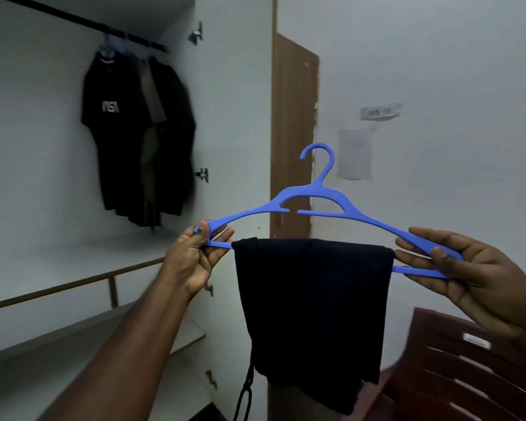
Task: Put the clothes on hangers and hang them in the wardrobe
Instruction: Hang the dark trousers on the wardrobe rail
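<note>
Head view: you hold the blue hanger [313, 205] level in front of you, its long axis running from 9 to 3 o'clock, hook up at 12. Your left hand [195, 259] pinches the left tip, thumb over the top arm and fingers curled beneath; your right hand [468, 268] clamps the right tip the same way. The dark folded trousers [310, 299] drape over the lower bar between your hands, a drawstring dangling at 6 o'clock.

The wardrobe rail [73, 18] lies at 10 o'clock from the hanger, well apart and higher, running away into the cupboard. Your left hand is the nearer one to it, so I judge the hook must swing up and left. The hung shirts [134, 132] crowd the rail's far end; the nearest black one shows white lettering that looks like "NASA", blurred. A wall label [380, 111] at 1 o'clock and the sheet below it are unreadable.
</note>
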`<action>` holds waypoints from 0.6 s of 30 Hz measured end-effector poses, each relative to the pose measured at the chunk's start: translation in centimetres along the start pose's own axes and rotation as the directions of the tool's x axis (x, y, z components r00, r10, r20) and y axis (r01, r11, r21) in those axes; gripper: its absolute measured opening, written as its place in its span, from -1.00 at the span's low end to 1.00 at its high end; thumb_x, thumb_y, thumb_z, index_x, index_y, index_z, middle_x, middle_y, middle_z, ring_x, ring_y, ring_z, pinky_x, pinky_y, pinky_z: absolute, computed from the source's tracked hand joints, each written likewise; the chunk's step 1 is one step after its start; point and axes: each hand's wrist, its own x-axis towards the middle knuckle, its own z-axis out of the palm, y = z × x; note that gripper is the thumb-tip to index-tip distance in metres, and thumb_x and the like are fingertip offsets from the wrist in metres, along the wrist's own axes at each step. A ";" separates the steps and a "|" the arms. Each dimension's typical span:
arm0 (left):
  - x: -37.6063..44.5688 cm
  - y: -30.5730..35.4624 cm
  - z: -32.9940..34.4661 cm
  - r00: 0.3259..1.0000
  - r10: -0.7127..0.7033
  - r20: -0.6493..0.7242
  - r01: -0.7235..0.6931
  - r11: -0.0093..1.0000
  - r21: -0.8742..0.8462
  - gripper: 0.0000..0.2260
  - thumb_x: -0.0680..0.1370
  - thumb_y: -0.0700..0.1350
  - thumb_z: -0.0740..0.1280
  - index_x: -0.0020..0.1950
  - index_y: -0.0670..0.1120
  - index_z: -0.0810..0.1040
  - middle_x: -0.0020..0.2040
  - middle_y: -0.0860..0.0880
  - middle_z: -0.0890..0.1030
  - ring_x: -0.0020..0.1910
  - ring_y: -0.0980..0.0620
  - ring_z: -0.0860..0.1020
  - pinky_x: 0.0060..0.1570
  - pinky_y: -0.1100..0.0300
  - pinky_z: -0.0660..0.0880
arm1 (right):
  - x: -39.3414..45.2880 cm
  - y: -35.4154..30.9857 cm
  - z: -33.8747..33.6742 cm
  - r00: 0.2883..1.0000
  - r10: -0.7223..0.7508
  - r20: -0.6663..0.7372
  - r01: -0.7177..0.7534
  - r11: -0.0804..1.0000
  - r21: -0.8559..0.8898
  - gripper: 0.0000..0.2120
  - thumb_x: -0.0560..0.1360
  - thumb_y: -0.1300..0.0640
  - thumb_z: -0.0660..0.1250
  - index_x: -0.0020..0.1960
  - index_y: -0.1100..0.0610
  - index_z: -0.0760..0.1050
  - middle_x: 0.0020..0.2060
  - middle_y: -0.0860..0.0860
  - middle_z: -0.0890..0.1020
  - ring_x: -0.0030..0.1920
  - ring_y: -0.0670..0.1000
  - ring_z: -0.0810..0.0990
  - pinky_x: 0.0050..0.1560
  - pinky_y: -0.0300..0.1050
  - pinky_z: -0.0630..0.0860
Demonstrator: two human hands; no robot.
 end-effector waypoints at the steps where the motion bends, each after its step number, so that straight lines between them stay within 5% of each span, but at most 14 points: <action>1: 0.2 0.8 -0.8 1.000 0.020 -0.010 -0.020 1.000 0.012 -0.81 0.68 -0.10 0.20 0.13 -0.19 0.52 -0.07 -0.15 0.73 -0.08 -0.08 0.73 -0.21 0.12 0.67 | 0.9 0.3 1.0 1.000 0.000 0.020 -0.001 1.000 0.012 -0.58 0.49 0.25 0.20 0.34 0.28 0.47 0.21 0.23 0.64 0.19 0.24 0.64 0.09 0.09 0.61; 9: 3.1 7.7 -7.9 0.984 0.124 -0.128 -0.118 0.992 0.050 -0.79 0.70 -0.11 0.17 0.12 -0.19 0.54 -0.07 -0.17 0.73 -0.08 -0.07 0.73 -0.15 0.10 0.68 | 8.5 4.1 10.0 0.987 0.028 0.160 -0.041 0.996 0.082 -0.66 0.60 0.29 0.13 0.29 0.27 0.53 0.18 0.21 0.66 0.16 0.21 0.67 0.03 0.05 0.65; 18: 8.4 15.4 -16.2 0.961 0.184 -0.208 -0.181 0.983 0.034 -0.79 0.68 -0.13 0.20 0.18 -0.21 0.55 0.02 -0.24 0.71 -0.03 -0.14 0.72 -0.17 0.05 0.68 | 16.1 8.0 20.6 0.959 0.026 0.282 -0.049 0.996 0.075 -0.64 0.40 0.22 0.32 0.17 0.26 0.63 0.16 0.24 0.66 0.14 0.21 0.68 0.00 0.01 0.66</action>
